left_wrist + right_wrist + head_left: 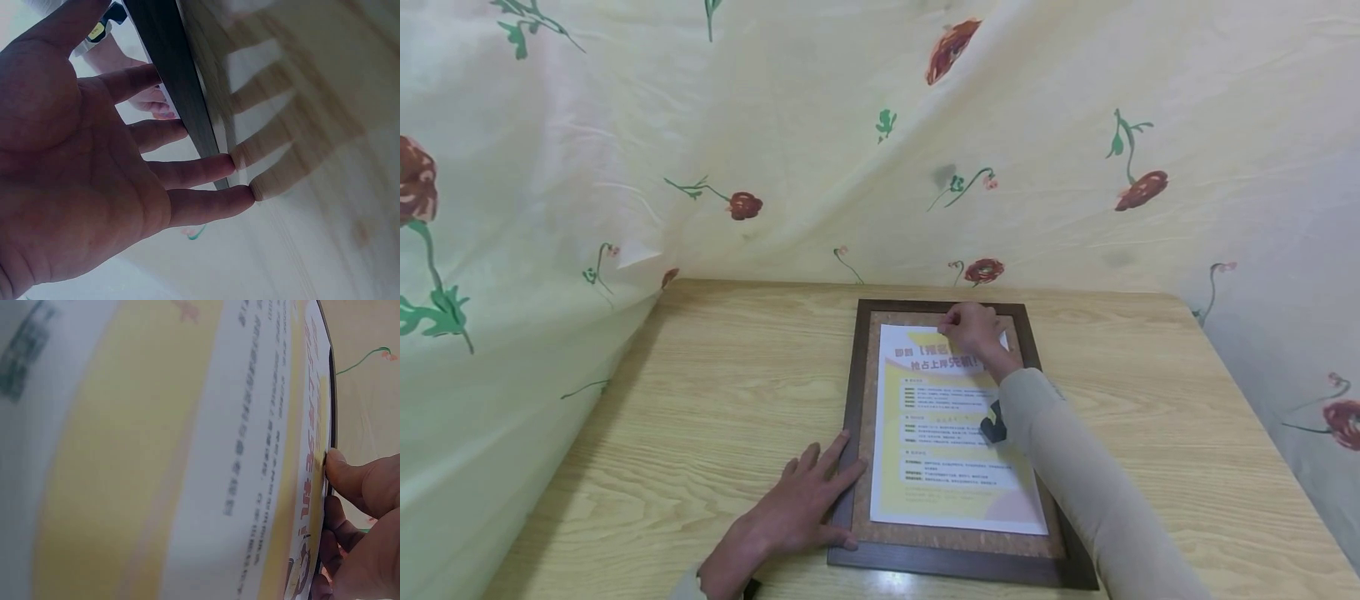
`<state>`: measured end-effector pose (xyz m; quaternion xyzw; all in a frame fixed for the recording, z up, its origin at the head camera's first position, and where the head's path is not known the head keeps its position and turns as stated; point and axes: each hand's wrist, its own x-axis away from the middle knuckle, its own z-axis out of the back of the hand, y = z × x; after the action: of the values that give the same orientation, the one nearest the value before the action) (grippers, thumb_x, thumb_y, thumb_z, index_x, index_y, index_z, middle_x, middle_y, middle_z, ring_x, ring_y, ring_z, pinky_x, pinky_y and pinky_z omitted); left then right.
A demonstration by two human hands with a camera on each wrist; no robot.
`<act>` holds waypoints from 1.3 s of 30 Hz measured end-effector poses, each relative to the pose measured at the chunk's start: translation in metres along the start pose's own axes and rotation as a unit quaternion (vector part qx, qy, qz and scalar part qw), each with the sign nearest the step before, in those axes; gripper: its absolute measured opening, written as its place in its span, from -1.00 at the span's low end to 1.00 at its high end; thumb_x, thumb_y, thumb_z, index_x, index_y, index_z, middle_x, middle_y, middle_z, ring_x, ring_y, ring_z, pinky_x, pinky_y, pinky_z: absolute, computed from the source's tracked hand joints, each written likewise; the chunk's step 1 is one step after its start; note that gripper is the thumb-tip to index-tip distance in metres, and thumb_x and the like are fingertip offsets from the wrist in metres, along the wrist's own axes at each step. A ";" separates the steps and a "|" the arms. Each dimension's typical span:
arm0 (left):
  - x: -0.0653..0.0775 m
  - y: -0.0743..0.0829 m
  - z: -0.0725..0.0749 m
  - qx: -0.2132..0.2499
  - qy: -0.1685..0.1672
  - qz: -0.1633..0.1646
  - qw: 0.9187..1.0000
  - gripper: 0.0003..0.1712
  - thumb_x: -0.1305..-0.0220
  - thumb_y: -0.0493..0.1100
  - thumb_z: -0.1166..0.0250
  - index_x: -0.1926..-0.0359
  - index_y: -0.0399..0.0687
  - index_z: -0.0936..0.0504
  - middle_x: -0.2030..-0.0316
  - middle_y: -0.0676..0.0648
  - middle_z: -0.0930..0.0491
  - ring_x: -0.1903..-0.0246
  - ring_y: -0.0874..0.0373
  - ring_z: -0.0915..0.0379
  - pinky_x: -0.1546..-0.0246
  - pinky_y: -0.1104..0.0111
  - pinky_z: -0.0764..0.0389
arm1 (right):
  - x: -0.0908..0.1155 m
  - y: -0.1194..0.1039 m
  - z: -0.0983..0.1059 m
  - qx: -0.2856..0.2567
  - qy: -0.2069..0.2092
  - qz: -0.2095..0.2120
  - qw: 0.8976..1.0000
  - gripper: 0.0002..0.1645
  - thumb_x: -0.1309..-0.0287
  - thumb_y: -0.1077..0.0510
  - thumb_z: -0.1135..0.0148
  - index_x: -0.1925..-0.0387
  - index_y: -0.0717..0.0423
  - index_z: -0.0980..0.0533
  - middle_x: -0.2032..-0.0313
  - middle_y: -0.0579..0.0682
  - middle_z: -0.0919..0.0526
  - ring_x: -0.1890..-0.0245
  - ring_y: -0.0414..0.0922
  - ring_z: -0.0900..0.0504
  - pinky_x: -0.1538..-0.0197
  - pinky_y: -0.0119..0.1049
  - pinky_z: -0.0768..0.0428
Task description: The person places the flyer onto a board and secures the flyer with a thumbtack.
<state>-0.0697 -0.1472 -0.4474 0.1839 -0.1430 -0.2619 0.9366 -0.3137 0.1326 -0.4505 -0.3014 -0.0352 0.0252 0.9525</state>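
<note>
A printed sheet of paper (955, 500), white and yellow, lies on a cork board (895, 533) with a dark wooden frame (970, 567). At the sheet's top edge is my right hand (973, 329), thumb and fingers bent close to the paper. In the right wrist view the right thumb touches near the heading of the sheet (206, 456); whether anything small sits under the fingertips is hidden. My left hand (797, 508) rests on the frame's lower left side, fingers spread and fairly straight. The left wrist view shows the left fingers (212, 206) reaching past the frame's edge to the table.
The board lies on a light wood-grain table (722, 392), which extends to both sides of it. Behind and beside the table hangs a pale cloth (790, 125) with red flowers. A black strap (994, 423) shows at my right wrist.
</note>
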 end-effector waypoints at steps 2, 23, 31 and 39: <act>0.000 0.000 0.000 0.002 0.001 0.000 1.000 0.11 0.05 0.34 -0.46 -0.49 0.09 -0.25 -0.51 -0.27 0.05 -0.33 -0.51 -0.01 -0.13 -0.36 -0.28 | 0.000 0.000 0.000 0.000 0.003 0.002 1.000 -0.88 -0.27 0.12 -0.31 0.27 0.08 -0.68 0.26 0.04 -0.67 0.05 0.12 -0.36 -0.16 0.22 -0.16; -0.001 0.002 0.001 0.012 -0.008 0.010 1.000 0.11 0.06 0.32 -0.48 -0.48 0.10 -0.27 -0.51 -0.27 0.05 -0.34 -0.51 0.01 -0.14 -0.37 -0.25 | 0.001 0.004 0.004 -0.003 -0.005 0.015 1.000 -0.83 -0.32 0.12 -0.24 0.24 0.13 -0.66 0.27 0.06 -0.69 0.07 0.14 -0.46 -0.28 0.37 0.00; -0.001 0.002 0.001 0.013 -0.005 0.009 1.000 0.11 0.06 0.33 -0.47 -0.48 0.09 -0.27 -0.51 -0.26 0.05 -0.35 -0.50 0.00 -0.15 -0.37 -0.24 | 0.001 0.008 0.015 0.003 0.007 0.009 1.000 -0.76 -0.34 0.04 -0.23 0.18 0.13 -0.65 0.24 0.08 -0.70 0.13 0.11 -0.56 -0.26 0.46 0.08; -0.001 0.003 0.001 0.015 -0.009 0.013 1.000 0.12 0.07 0.35 -0.46 -0.48 0.11 -0.26 -0.51 -0.26 0.04 -0.35 -0.47 0.00 -0.16 -0.37 -0.24 | 0.006 0.015 0.028 0.006 0.012 0.024 1.000 -0.77 -0.32 0.11 -0.24 0.12 0.19 -0.63 0.14 0.16 -0.68 0.00 0.19 -0.51 -0.24 0.50 0.11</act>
<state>-0.0693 -0.1447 -0.4453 0.1937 -0.1583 -0.2490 0.9357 -0.3103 0.1610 -0.4361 -0.2968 -0.0160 0.0446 0.9538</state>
